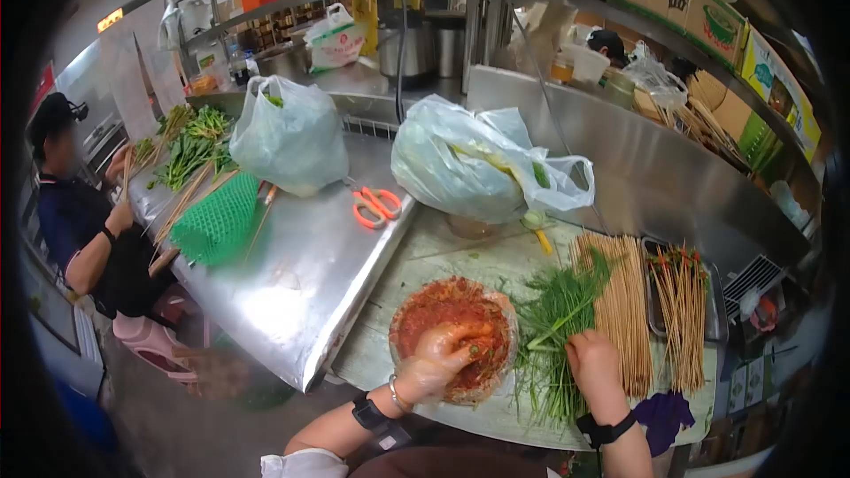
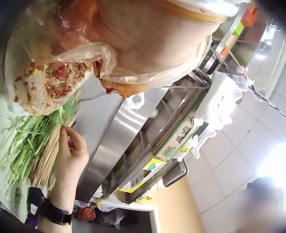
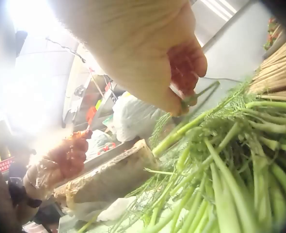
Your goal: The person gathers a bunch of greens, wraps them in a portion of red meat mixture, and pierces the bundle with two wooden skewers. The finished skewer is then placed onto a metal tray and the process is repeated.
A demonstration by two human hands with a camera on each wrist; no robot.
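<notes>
In the head view my left hand [image 1: 438,361], in a clear plastic glove smeared red, is over a plastic-lined bowl [image 1: 512,341] of chunky red mixture [image 1: 421,314]. Its fingers look relaxed and slightly bent in the right wrist view. My bare right hand [image 1: 595,370] is above a pile of feathery fennel greens [image 1: 553,314], right of the bowl. Between its thumb and fingertips it pinches a thin green fennel sprig [image 3: 208,91]. More thick stems [image 3: 230,179] lie just below that hand.
Bamboo skewers [image 1: 624,310] lie right of the greens, beside a metal tray [image 1: 719,327] of loaded skewers. Two stuffed plastic bags [image 1: 292,142] stand behind. Orange-handled scissors [image 1: 376,206] and green netting [image 1: 217,221] rest on the steel table. Another person [image 1: 75,212] sits at left.
</notes>
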